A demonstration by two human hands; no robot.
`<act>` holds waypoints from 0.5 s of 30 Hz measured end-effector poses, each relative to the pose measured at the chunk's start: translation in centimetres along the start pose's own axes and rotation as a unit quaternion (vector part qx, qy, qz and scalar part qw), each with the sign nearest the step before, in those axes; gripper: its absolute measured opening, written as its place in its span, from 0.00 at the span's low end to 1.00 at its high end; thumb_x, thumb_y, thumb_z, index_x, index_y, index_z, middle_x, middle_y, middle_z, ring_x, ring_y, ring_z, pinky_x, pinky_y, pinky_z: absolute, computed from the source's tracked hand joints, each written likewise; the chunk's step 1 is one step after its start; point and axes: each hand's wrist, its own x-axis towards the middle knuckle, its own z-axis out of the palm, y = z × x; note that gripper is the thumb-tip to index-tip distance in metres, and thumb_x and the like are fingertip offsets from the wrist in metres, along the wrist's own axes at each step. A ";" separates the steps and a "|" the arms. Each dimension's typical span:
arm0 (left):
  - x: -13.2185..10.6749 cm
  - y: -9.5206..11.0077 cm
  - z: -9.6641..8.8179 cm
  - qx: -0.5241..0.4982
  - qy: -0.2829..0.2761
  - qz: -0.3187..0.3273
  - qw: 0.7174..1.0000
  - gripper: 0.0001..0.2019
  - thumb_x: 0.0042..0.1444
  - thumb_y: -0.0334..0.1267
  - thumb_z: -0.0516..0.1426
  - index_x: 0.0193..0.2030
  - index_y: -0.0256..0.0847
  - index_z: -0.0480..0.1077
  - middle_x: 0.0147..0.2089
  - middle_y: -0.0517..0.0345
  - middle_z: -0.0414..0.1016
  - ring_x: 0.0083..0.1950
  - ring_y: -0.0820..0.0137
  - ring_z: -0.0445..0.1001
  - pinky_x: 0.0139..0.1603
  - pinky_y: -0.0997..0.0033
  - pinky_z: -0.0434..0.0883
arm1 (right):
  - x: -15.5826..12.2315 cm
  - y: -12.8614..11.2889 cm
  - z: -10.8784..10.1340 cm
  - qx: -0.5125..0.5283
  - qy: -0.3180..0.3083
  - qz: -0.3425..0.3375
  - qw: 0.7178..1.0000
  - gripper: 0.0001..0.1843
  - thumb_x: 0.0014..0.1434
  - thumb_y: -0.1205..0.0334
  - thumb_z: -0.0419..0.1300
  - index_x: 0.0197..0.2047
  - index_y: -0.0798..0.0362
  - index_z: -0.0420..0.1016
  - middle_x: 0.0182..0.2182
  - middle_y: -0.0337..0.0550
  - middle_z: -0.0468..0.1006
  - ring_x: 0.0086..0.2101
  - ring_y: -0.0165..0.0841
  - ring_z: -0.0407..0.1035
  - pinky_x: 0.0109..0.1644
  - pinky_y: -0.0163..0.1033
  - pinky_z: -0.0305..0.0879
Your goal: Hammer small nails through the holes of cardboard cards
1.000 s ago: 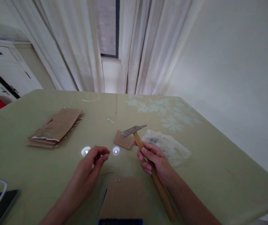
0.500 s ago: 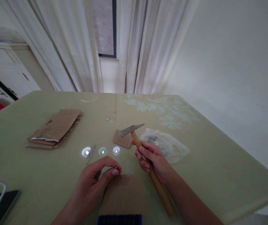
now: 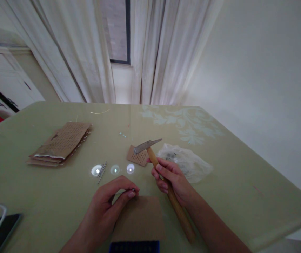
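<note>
My left hand (image 3: 116,200) pinches a small nail (image 3: 133,190) between thumb and forefinger, at the far edge of a plain brown cardboard piece (image 3: 142,219). Most of the nail is hidden by the fingers. A dark blue-edged object (image 3: 134,247) lies at the near end of the cardboard. My right hand (image 3: 170,177) is wrapped around the wooden handle of a hammer (image 3: 178,211), its metal head raised and tilted up to the left. Behind that head lies a small cardboard piece with rows of holes (image 3: 138,156).
Several loose nails (image 3: 102,172) lie beyond my left hand. A crumpled clear plastic bag (image 3: 186,163) sits behind my right hand. Stacked perforated cardboard sheets (image 3: 63,142) are at the left, and a dark flat device with a white cable (image 3: 1,228) at the near left corner.
My left hand has shifted slightly to the right along the cardboard's far edge with the nail. My right hand and the hammer are practically still.
</note>
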 end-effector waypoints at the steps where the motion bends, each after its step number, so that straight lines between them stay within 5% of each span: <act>1: 0.0 0.0 0.0 0.002 0.000 0.002 1.000 0.08 0.70 0.37 0.62 0.40 0.49 0.83 0.35 0.63 0.85 0.36 0.71 0.82 0.40 0.77 0.76 | 0.0 0.0 0.0 -0.001 0.000 0.000 1.000 0.14 0.65 0.54 0.75 0.46 0.54 0.82 0.30 0.34 0.74 0.18 0.19 0.55 0.18 0.26 0.49; 15: -0.1 0.0 0.3 0.013 0.000 0.027 1.000 0.06 0.70 0.37 0.63 0.41 0.50 0.83 0.37 0.61 0.86 0.38 0.68 0.83 0.42 0.74 0.77 | -0.2 -0.3 0.3 -0.016 0.010 0.008 1.000 0.15 0.65 0.54 0.75 0.48 0.54 0.83 0.30 0.34 0.73 0.18 0.19 0.54 0.19 0.27 0.49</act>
